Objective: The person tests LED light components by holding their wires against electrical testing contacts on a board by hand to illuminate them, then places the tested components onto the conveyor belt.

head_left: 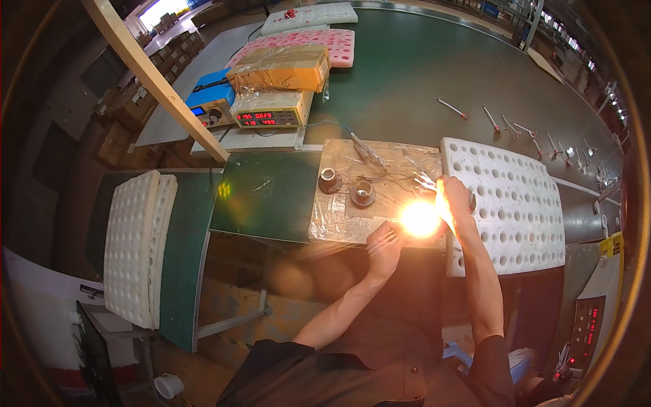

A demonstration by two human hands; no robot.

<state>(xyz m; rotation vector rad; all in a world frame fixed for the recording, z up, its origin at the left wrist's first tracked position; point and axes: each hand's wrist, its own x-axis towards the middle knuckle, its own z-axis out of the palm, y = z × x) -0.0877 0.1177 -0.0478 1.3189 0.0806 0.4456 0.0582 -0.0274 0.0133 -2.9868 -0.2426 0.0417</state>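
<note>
A lit lamp (pixel 420 218) glares between my hands, its outline lost in the brightness. My left hand (pixel 384 249) is closed at the near edge of the wooden board (pixel 400 152), just left of the glow; what its fingers hold is hidden. On the other side, my right hand (pixel 458 198) is closed beside the light, over the board's right edge. Thin pale wire-like pieces (pixel 425 180) show by its fingertips, but its grip is washed out. Two round lamp sockets (pixel 330 180) stand on the board, left of the light, with leads running to them.
A white foam tray with holes (pixel 505 203) adjoins the board on the right; stacked foam trays (pixel 132 247) lie far left. Behind are a meter with red digits (pixel 268 117), a blue device (pixel 211 102) and a cardboard box (pixel 281 68). Several thin stemmed pieces (pixel 491 119) lie on the green surface.
</note>
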